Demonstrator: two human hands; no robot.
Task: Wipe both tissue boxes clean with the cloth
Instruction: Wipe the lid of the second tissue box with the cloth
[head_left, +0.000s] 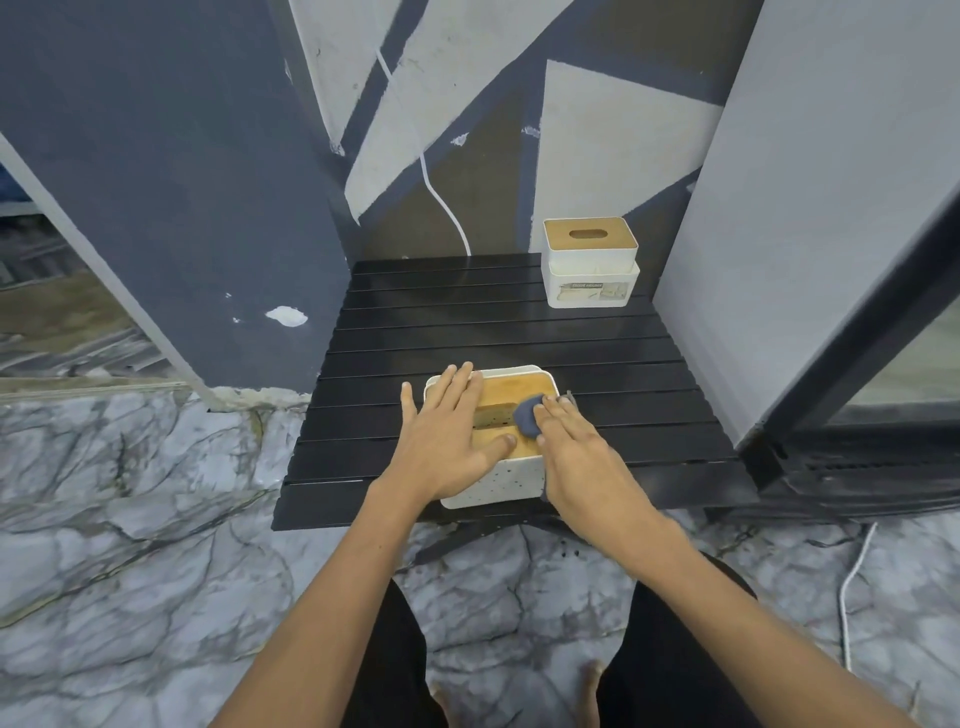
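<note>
The near tissue box sits at the near edge of the black slatted worktop, its near white wall close to the lip. The left hand lies flat, fingers straight, pressing on the left part of the wooden lid to steady the box. The right hand lies flat on the blue-grey cloth, fingers extended, pressing it onto the right part of the lid; part of the cloth appears to hang down beside the box's right wall.

The far tissue box stands at the far right of the worktop, well apart from both hands, not yet attended to.

Risks, as judgement:
- A wiping stroke toward the near side may push the box off the worktop edge.
- The cloth may snag in the lid slot.
- Uneven downward pressure may tip or dislodge the lid.
- The left hand covers lid area that would remain unwiped unless it is repositioned.
</note>
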